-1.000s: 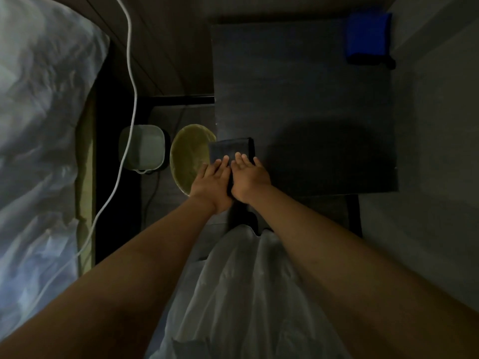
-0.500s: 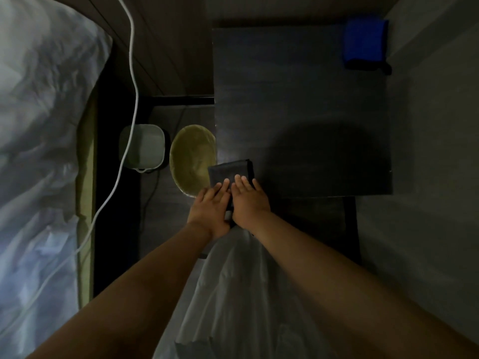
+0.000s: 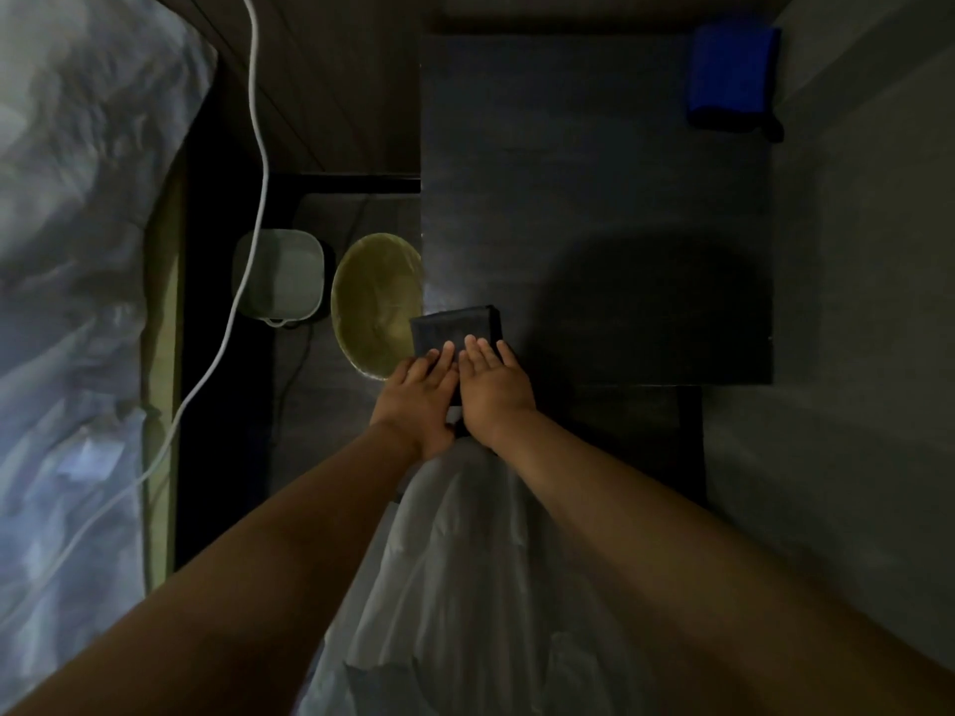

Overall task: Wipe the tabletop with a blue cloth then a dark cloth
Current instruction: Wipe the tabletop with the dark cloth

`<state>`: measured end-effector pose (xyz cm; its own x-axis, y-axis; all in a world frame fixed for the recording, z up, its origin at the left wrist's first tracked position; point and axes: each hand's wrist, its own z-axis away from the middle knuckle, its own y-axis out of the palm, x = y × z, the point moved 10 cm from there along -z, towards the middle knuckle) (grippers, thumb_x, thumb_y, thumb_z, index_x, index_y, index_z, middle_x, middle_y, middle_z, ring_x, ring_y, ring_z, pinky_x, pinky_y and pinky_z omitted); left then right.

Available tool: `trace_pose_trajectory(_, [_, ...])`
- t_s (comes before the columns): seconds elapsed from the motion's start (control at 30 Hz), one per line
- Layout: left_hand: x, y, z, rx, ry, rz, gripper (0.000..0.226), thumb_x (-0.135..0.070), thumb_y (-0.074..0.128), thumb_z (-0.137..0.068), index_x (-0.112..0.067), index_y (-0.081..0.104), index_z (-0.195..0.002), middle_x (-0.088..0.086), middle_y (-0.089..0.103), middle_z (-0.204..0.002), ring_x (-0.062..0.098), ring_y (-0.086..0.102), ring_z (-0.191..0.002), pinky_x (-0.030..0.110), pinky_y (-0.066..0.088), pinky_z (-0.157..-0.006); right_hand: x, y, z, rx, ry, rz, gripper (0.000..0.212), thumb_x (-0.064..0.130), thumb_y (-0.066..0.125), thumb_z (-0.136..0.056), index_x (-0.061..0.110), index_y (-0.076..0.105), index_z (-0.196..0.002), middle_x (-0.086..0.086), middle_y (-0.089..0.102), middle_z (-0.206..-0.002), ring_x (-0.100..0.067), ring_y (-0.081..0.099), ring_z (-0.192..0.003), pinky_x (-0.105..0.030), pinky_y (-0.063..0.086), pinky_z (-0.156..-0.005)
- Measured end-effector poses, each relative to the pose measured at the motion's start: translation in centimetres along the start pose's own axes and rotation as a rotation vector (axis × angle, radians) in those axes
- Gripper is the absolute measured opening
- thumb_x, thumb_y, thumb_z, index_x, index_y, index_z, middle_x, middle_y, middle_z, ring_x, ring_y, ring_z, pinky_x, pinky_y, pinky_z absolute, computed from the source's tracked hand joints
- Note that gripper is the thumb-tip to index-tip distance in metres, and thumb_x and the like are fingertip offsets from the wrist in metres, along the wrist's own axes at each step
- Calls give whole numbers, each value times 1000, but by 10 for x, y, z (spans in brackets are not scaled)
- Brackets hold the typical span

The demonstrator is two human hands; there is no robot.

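A folded dark cloth (image 3: 455, 327) lies at the near left corner of the dark tabletop (image 3: 594, 198). My left hand (image 3: 419, 400) and my right hand (image 3: 493, 387) lie flat side by side on the cloth's near half, fingers together, pressing it down. The cloth's near end is hidden under both hands. A folded blue cloth (image 3: 733, 74) rests at the far right corner of the tabletop, away from both hands.
A yellow-green round bowl (image 3: 374, 302) and a pale square container (image 3: 279, 273) stand on the floor left of the table. A white cable (image 3: 256, 147) runs down past them. Bedding (image 3: 77, 250) fills the left side. A grey wall borders the table's right edge.
Both hands have drawn the dark cloth toward me along the table's left edge, from further up the tabletop to the near left corner.
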<state>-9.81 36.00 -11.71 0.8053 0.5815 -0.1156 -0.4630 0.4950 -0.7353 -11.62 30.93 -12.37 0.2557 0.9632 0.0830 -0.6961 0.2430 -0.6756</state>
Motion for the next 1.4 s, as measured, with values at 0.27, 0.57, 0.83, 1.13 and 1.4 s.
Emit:
trace_pose_trajectory(0.27, [-18, -5, -7, 21, 29, -54, 89, -45, 48, -87, -16, -3, -154, 7, -8, -161, 21, 0, -148, 37, 2, -120, -21, 4, 5, -9, 1, 8, 66, 27, 36, -102, 9, 0, -155, -7, -7, -163, -20, -4, -151, -39, -5, -123])
trace_pose_trajectory(0.57, [-49, -14, -22, 20, 76, -75, 86, -47, 46, -88, -16, 0, -154, 6, -5, -162, 21, 2, -148, 37, 2, -119, -55, 13, 12, -15, 29, -25, 77, 34, 48, -98, 9, 2, -155, -7, -6, -163, -20, -5, -151, -39, -5, -121])
trace_pose_trajectory(0.83, [-79, -20, -36, 26, 110, -113, 84, -51, 42, -91, -16, -1, -154, 7, -7, -161, 21, 2, -148, 37, 1, -119, -88, 16, 22, -26, 46, -46, 67, 28, 39, -101, 9, 2, -155, -7, -6, -163, -19, -5, -151, -39, -4, -123])
trace_pose_trajectory(1.13, [-123, -30, -55, 61, 147, -147, 85, -48, 45, -88, -17, 1, -154, 6, -8, -161, 20, 1, -148, 37, 3, -120, -136, 25, 34, -16, 80, -44, 65, 25, 37, -102, 10, 2, -155, -6, -7, -163, -19, -5, -151, -39, -5, -122])
trace_pose_trajectory(1.4, [-162, -42, -67, 72, 149, -116, 82, -42, 46, -89, -16, 3, -154, 6, -7, -161, 20, 2, -148, 37, 4, -119, -175, 30, 46, -24, 95, -65, 64, 23, 36, -102, 10, 3, -155, -6, -6, -163, -18, -4, -151, -39, -4, -122])
